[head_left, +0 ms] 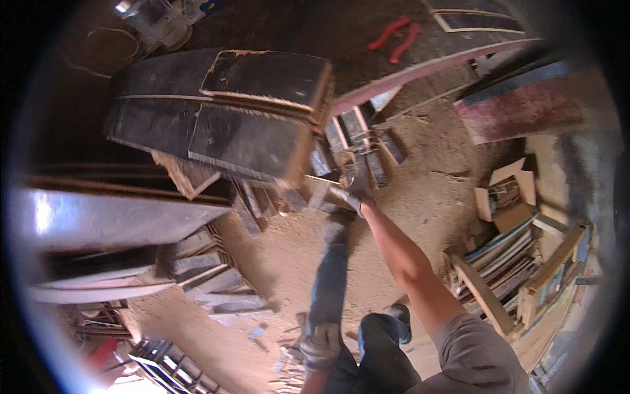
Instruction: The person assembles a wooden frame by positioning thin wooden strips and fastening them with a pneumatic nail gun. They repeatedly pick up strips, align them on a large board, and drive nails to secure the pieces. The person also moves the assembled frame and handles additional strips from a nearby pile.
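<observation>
My right hand (356,189), in a grey and dark glove, reaches forward beside the near right corner of a stack of dark-faced boards (246,141). Its fingers look closed, but blur hides what they hold. A thin yellowish strip (323,179) runs between that corner and the hand; its kind is unclear. Close by the fingers are narrow dark wood offcuts (374,164). My left hand (321,345), in a pale glove, is low over my left thigh. Its fingers appear curled, with nothing visible in them.
Sawdust (275,262) covers the floor. An open cardboard box (508,200) and a wooden crate of strips (489,295) stand at right. A pile of wood pieces (226,289) lies left, below a shiny panel (125,217). Red-handled pliers or cutters (397,38) lie at the back.
</observation>
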Motion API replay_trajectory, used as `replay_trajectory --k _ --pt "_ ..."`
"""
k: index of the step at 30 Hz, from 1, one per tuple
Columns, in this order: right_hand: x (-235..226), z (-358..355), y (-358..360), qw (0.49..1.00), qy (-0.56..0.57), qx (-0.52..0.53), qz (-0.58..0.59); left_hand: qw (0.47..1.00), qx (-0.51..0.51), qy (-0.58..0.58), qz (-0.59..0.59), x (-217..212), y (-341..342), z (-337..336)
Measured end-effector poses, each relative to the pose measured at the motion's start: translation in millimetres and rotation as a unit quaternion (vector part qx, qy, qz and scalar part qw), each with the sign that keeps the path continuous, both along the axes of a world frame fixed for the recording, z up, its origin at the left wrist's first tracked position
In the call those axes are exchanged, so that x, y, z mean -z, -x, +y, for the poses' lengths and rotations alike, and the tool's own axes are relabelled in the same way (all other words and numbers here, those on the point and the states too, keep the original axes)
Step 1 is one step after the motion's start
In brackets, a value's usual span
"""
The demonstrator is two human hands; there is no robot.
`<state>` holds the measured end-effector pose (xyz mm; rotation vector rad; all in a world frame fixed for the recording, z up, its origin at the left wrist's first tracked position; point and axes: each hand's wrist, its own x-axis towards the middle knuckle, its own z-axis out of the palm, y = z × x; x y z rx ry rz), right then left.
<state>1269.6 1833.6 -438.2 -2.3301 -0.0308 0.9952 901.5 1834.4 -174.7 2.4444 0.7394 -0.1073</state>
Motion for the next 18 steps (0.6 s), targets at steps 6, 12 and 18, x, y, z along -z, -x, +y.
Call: replay_trajectory --k 6,12,18 --pt "53.7 82.8 -65.8 0.989 0.041 0.045 0.133 0.999 0.023 -0.017 0.028 27.1 -29.1 64.1" --pt "-43.3 10.2 1.1 0.974 -0.111 0.119 0.155 0.995 0.008 0.065 0.077 17.6 -46.3 67.9" --pt "-297.4 -171.8 184.0 0.919 -0.074 0.298 0.248 0.899 -0.231 0.367 0.064 -21.9 -82.3 11.1"
